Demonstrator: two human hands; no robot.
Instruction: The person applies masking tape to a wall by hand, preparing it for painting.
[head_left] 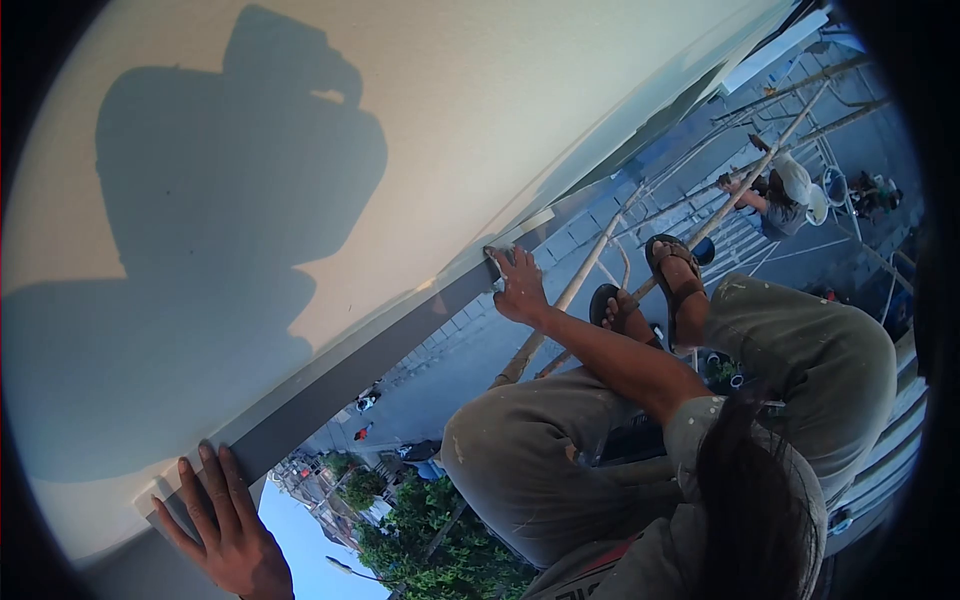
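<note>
A long straight grey strip (350, 365) runs diagonally along the lower edge of a cream wall (450, 130). My left hand (232, 535) lies against the strip's lower-left end, its fingers spread and holding nothing. Farther up the same edge, my right hand (518, 285) touches the strip, with its fingertips at a small dark object too small to name. Its fingers are partly bent. A shadow of a head and shoulders falls on the wall.
Scaffold poles (600, 250) cross at the right, under my sandalled feet (680, 280). Another person (785, 205) sits lower on the scaffold beside a white bucket (818, 205). Far below are a street (410, 400), trees (430, 545) and several people.
</note>
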